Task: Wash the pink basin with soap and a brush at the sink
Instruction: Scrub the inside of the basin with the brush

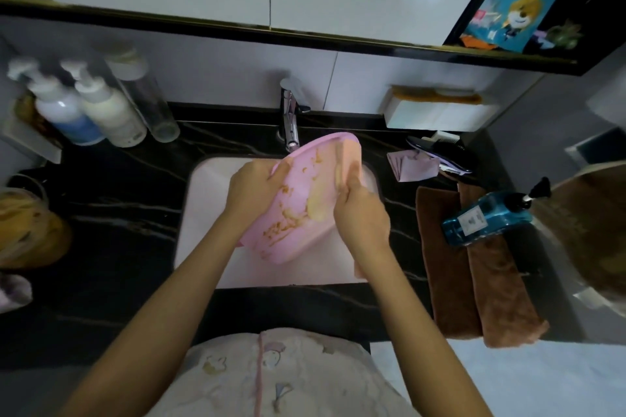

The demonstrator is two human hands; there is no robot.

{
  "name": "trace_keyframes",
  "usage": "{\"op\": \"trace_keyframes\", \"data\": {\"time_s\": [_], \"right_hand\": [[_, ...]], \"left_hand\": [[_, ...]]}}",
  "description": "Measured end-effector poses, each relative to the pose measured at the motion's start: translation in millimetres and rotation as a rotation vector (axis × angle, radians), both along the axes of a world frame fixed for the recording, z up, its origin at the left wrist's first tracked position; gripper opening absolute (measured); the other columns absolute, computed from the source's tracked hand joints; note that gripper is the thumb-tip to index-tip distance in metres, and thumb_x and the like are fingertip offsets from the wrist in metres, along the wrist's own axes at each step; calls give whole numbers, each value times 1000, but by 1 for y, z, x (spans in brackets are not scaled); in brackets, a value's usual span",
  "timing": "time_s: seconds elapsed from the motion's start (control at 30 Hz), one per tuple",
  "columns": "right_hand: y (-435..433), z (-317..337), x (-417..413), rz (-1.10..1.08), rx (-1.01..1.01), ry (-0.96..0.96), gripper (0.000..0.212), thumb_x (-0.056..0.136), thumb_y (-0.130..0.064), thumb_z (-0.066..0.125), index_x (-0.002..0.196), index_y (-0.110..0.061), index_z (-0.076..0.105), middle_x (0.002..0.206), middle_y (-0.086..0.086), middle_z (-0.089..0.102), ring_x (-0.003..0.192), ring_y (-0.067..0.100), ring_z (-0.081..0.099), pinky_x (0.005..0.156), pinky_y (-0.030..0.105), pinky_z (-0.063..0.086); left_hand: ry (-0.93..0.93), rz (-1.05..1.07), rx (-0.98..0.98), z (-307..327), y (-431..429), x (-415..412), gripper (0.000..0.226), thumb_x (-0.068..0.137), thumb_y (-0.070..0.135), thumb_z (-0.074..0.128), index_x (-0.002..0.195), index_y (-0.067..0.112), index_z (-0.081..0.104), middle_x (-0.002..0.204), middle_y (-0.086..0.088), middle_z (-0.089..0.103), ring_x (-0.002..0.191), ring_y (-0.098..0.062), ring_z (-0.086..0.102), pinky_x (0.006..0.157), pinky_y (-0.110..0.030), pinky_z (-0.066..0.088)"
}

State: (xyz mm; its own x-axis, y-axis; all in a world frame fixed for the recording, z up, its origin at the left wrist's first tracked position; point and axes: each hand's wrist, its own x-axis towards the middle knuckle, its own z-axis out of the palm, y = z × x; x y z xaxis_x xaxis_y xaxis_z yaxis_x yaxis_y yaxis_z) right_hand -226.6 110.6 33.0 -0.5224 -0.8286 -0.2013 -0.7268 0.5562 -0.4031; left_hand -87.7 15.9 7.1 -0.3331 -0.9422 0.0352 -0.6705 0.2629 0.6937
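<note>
Clothing (277, 372) cut off below; right hand's (360, 213) blurred yellowish object (340, 162) touches pink basin (301, 183).

Blue bottle (487, 218) (on its side) atop brown towels (450, 281)

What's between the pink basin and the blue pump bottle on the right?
Head view: right of the basin, black counter, then the brown towels under the bottle.

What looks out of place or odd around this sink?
The blue pump bottle lies on its side across the brown towels right of the sink, unlike the standing bottles at left. The pink basin, tilted over the sink, has yellowish-brown smears inside.
</note>
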Motion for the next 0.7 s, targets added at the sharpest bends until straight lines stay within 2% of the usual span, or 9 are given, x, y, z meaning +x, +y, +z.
{"op": "trace_keyframes", "data": {"time_s": [0.07,0.13,0.2,0.3,0.4,0.5,0.57,0.63,0.7], "right_hand": [[21,0,29,157,3,2,57,102,-32,25,151,-28,-4,93,12,63,83,30,63,71,38,48],[37,-3,37,290,3,54,58,102,-34,24,150,-31,-6,88,10,63,79,29,62,70,37,47],[21,-4,6,187,14,102,55,103,-32,24,152,-28,1,81,9,61,72,28,61,63,35,46],[-1,2,-17,26,11,54,53,102,-27,26,152,-22,9,80,10,61,69,25,60,60,37,50],[24,-2,15,218,-63,-2,55,102,-32,26,152,-28,2,75,9,60,68,27,60,61,36,45],[47,0,11,392,-40,125,55,102,-36,25,151,-32,0,75,5,55,71,28,61,58,32,38],[27,0,-10,271,5,153,54,102,-34,26,152,-28,7,76,7,56,69,27,60,56,30,37],[1,2,-20,87,-5,65,52,102,-29,26,152,-23,11,77,9,58,69,25,59,57,33,44],[-5,3,-3,24,-40,-52,54,102,-26,26,153,-21,8,81,11,61,73,28,61,62,37,46]], "left_hand": [[-1,6,-2,-1,1,-3,49,98,40,39,52,21,37,55,3,48,55,-14,44,52,-25,31],[-18,17,1,-2,0,1,51,98,42,38,52,21,39,58,-1,51,60,-22,49,56,-31,34],[-29,16,3,-1,2,1,51,98,41,37,52,21,38,60,-3,52,65,-25,50,60,-31,33],[-47,-11,-12,4,10,-6,51,99,39,36,51,24,34,54,3,44,57,-17,42,56,-29,26],[-78,-10,-47,6,7,-8,51,99,40,35,51,22,35,52,7,40,58,-17,40,55,-30,23],[-67,-16,-41,1,6,-1,52,99,41,34,52,19,37,52,4,42,57,-18,42,55,-30,24],[-60,-14,-44,1,9,0,53,99,40,34,51,17,36,52,2,42,54,-17,41,51,-30,24],[-66,-22,-52,2,11,-2,53,99,40,34,51,19,33,52,3,41,52,-14,39,51,-29,23],[-68,-19,-56,3,10,-3,53,99,39,35,50,20,33,52,3,41,53,-15,39,54,-30,23]]}}
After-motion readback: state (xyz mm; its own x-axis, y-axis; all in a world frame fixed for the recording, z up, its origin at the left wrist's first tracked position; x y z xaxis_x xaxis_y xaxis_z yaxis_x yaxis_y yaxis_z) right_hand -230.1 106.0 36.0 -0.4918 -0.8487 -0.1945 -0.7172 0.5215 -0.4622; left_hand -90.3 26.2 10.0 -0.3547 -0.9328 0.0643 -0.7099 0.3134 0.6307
